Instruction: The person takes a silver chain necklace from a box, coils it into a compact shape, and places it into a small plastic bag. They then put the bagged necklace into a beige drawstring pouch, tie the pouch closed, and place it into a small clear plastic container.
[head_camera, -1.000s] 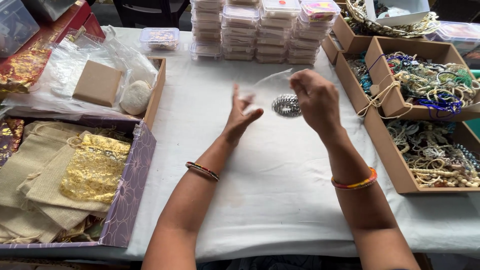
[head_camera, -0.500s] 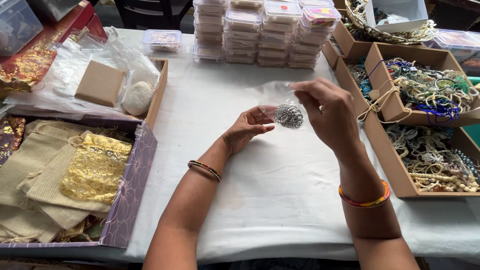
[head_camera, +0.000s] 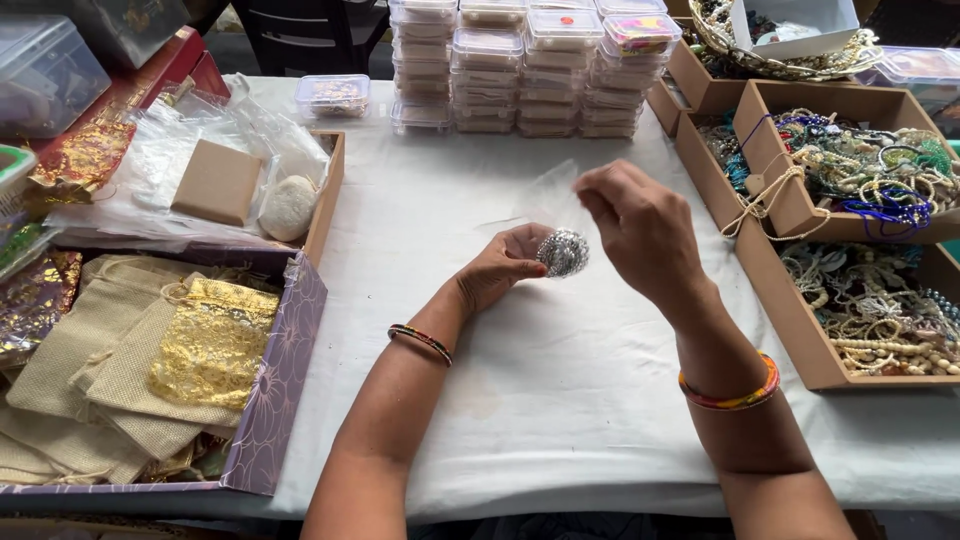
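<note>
Left hand (head_camera: 500, 272) above white tabletop (head_camera: 560, 400), fingers pinching silver beaded ornament (head_camera: 564, 252) at fingertips. Right hand (head_camera: 640, 228) just beside it, fingers gripping clear plastic pouch (head_camera: 548, 198), seemingly around ornament; pouch edges hard to trace.

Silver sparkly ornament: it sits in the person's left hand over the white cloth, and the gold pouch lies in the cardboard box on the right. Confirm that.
Not quite. The silver sparkly ornament is in the left hand over the white cloth, but the gold pouch lies in the purple box on the left, as the head view shows.
</note>
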